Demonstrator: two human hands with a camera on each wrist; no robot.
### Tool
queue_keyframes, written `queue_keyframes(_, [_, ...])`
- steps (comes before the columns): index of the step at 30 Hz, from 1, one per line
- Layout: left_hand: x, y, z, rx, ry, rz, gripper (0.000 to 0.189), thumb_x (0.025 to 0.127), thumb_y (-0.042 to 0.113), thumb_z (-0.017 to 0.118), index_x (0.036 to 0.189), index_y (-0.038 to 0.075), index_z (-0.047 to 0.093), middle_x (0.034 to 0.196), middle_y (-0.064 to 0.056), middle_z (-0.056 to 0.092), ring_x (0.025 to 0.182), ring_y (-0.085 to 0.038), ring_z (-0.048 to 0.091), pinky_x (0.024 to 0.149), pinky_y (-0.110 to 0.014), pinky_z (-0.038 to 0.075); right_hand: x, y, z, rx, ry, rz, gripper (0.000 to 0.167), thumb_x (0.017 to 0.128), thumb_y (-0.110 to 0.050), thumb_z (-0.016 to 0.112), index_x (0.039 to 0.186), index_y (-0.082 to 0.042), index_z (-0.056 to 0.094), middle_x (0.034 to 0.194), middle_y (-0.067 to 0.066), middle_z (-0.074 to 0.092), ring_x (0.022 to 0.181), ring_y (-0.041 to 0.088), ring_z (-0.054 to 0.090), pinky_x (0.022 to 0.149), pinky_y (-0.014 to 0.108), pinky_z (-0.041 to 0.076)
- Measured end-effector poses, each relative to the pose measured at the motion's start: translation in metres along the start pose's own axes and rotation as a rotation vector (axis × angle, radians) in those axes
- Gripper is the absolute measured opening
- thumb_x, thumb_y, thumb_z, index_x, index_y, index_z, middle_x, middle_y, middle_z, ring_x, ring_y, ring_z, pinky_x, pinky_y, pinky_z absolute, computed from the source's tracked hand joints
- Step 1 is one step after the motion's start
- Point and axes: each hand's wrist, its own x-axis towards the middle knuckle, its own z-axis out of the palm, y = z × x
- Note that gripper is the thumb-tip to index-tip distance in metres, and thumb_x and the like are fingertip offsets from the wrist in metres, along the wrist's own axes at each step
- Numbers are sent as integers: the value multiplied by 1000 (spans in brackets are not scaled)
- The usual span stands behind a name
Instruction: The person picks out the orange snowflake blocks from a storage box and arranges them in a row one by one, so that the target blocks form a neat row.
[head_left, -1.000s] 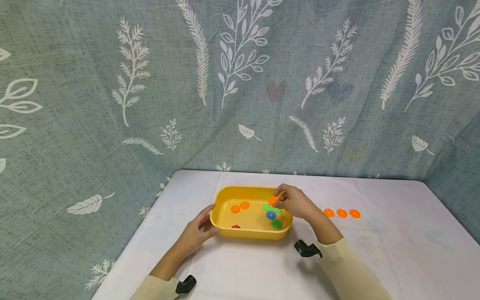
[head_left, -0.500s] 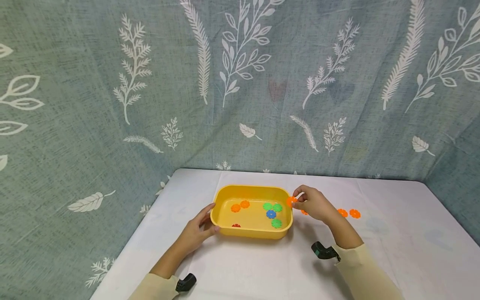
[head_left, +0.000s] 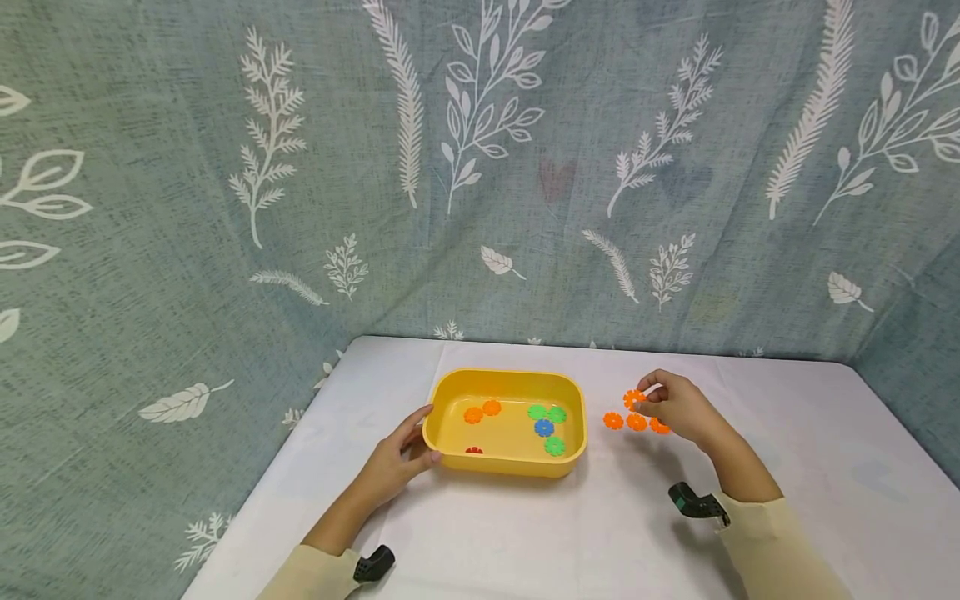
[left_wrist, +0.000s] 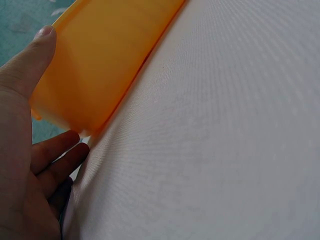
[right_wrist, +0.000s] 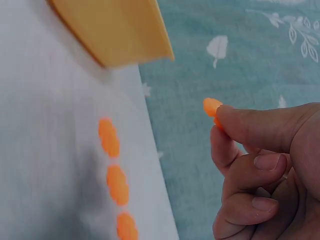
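Note:
My left hand (head_left: 386, 467) grips the left end of a yellow plastic tray (head_left: 502, 465), which stands on the table. In the left wrist view the thumb lies on the tray's outer wall (left_wrist: 110, 55) and the fingertips are at its lower corner. My right hand (head_left: 684, 410) is to the right of the tray, above the table. Between thumb and forefinger it pinches an orange flower-shaped disc (head_left: 632, 399). Under that hand a row of several orange flower discs (head_left: 613, 421) lies on the cloth, its right end hidden by the hand.
Inside the tray lie two orange discs (head_left: 473, 415), three green discs (head_left: 555, 446), a blue disc (head_left: 544, 427) and a red disc (head_left: 474, 451) partly hidden by the near wall. A white cloth (head_left: 525, 533) covers the table. A leaf-patterned curtain (head_left: 555, 275) hangs behind.
My right hand has lifted the orange disc out of the tray and carried it right, over the row of discs. The left hand has stayed on the tray.

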Motion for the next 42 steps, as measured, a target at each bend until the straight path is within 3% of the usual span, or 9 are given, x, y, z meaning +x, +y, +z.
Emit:
queue_keyframes(5, [0, 0, 0, 1, 0, 3, 79, 81, 44, 77, 148, 43, 35, 135, -4, 58, 133, -24, 43, 111, -60, 21, -5, 18, -13, -11, 8, 26, 36, 90, -15, 70, 117, 0, 52, 87, 10, 57, 72, 29, 54, 60, 35, 46])
queue_keyframes(13, [0, -1, 0, 2, 3, 3, 80, 80, 47, 77, 148, 44, 35, 135, -4, 57, 133, -24, 43, 111, -60, 21, -12, 45, -34, -64, 35, 83, 40, 90, -17, 70, 119, 2, 51, 95, 12, 59, 83, 29, 57, 69, 38, 50])
queue_keyframes(20, [0, 0, 0, 3, 4, 7, 80, 80, 47, 77, 148, 43, 35, 135, -4, 58, 133, -24, 43, 111, -60, 21, -17, 65, -54, -60, 65, 122, 42, 91, -19, 70, 121, 4, 49, 98, 13, 61, 81, 28, 57, 66, 37, 49])
queue_keyframes(42, [-1, 0, 0, -8, 4, 9, 79, 81, 44, 78, 148, 41, 36, 134, -5, 58, 133, -26, 43, 110, -60, 22, -28, 99, -83, -64, 119, 198, 45, 90, -15, 66, 122, 9, 46, 93, 13, 58, 76, 25, 53, 62, 35, 45])
